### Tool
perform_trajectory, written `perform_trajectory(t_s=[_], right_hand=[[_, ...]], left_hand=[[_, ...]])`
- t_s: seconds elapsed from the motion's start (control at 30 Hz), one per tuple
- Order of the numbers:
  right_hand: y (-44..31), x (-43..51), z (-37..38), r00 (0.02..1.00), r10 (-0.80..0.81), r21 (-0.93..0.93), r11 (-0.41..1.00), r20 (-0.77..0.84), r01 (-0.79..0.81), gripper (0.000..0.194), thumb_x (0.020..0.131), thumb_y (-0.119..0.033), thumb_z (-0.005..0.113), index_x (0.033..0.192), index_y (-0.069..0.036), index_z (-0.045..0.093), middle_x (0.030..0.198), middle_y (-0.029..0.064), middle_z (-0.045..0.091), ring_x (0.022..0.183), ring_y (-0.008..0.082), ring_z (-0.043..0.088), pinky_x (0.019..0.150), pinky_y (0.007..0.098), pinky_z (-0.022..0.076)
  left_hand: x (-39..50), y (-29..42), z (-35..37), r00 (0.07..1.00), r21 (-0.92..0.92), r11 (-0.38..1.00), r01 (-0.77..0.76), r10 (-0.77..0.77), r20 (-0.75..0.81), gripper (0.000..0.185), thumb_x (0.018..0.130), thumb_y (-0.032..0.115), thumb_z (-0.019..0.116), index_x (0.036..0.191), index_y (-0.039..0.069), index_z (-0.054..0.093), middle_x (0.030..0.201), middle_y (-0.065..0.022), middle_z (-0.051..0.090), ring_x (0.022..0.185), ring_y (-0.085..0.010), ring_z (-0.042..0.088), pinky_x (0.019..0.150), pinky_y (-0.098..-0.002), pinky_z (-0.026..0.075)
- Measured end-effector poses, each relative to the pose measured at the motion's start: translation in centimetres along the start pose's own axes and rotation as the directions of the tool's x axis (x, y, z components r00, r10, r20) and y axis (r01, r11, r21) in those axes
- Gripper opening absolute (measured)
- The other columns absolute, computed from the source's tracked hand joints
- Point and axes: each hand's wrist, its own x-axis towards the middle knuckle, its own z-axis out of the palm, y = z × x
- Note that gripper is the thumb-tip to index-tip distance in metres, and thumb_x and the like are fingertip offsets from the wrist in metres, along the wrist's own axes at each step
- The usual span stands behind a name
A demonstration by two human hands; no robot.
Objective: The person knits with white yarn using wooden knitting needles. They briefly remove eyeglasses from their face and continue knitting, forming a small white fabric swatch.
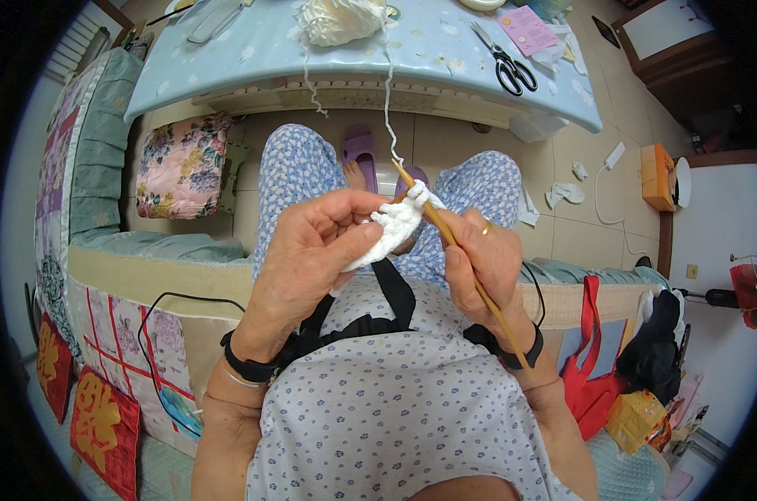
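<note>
Above my lap, my left hand (319,250) pinches a small white knitted piece (396,228) between thumb and fingers. My right hand (482,263) grips a bamboo knitting needle (492,308), which slants from my right wrist up to its tip beyond the knitting. White loops sit around this needle near its tip. A bit of a second needle seems to show at the left fingertips; the rest is hidden by the hand. A strand of white yarn (388,94) hangs from the yarn ball (341,22) on the table down to the needle tip.
Black-handled scissors (509,67) and a pink card (527,30) lie on the table's blue cloth (240,69). At left stands a floral-covered stool (181,169). A red bag (588,382) rests on the seat at right. A white cable (598,194) runs along the floor.
</note>
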Motion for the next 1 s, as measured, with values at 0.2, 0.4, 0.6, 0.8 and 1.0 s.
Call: perform_trajectory(t_s=[0.2,0.4,0.6,0.8,1.0], right_hand=[[-0.3,-0.4,0.3,0.999,0.001,0.043,0.999,-0.037,0.000,0.033,0.077,-0.006,0.055,0.108,0.003,0.061,0.067,0.0093,0.051,0.050,0.0215,0.051,0.046,0.0322,0.0402],[0.1,-0.6,0.5,1.000,0.019,0.112,0.994,-0.020,-0.017,0.038,0.075,-0.005,0.054,0.112,0.005,0.058,0.072,0.0121,0.052,0.052,0.0220,0.051,0.047,0.0323,0.0411],[0.4,-1.0,0.4,0.999,0.055,0.163,0.985,0.002,-0.054,0.046,0.073,-0.004,0.053,0.118,0.007,0.053,0.072,0.0132,0.052,0.054,0.0233,0.053,0.050,0.0324,0.0426],[0.3,-1.3,0.2,0.990,0.091,0.253,0.961,0.104,-0.115,0.050,0.077,-0.005,0.049,0.125,0.008,0.047,0.080,0.0165,0.055,0.060,0.0271,0.055,0.054,0.0341,0.0451],[0.4,-2.0,0.5,0.985,0.115,0.436,0.886,0.125,-0.159,0.048,0.084,-0.008,0.044,0.129,0.010,0.043,0.090,0.0187,0.058,0.071,0.0267,0.059,0.062,0.0334,0.0482]], left_hand=[[0.0,-0.9,0.1,0.997,0.087,0.996,-0.016,0.023,-0.078,0.023,0.088,0.005,0.058,0.110,0.000,0.061,0.085,-0.0059,0.066,0.054,-0.0010,0.052,0.039,-0.0143,0.036],[0.2,-1.7,0.6,0.989,0.114,0.983,-0.141,0.146,-0.037,0.029,0.089,0.007,0.057,0.117,0.000,0.058,0.095,-0.0080,0.066,0.064,-0.0025,0.054,0.051,-0.0151,0.041],[-0.9,-1.6,-0.8,0.996,0.017,1.000,0.001,-0.002,0.089,0.032,0.093,0.010,0.050,0.121,-0.004,0.053,0.100,-0.0060,0.061,0.073,-0.0055,0.051,0.062,-0.0193,0.042],[-1.1,-2.3,-1.1,0.993,0.083,0.996,-0.036,0.026,0.119,0.030,0.091,0.008,0.052,0.118,-0.004,0.054,0.102,-0.0069,0.059,0.075,-0.0073,0.054,0.060,-0.0198,0.046],[-1.7,-1.6,-0.7,0.992,0.129,0.986,0.105,-0.113,0.061,0.033,0.089,0.005,0.054,0.121,-0.002,0.054,0.089,-0.0075,0.064,0.054,-0.0048,0.052,0.044,-0.0165,0.041]])
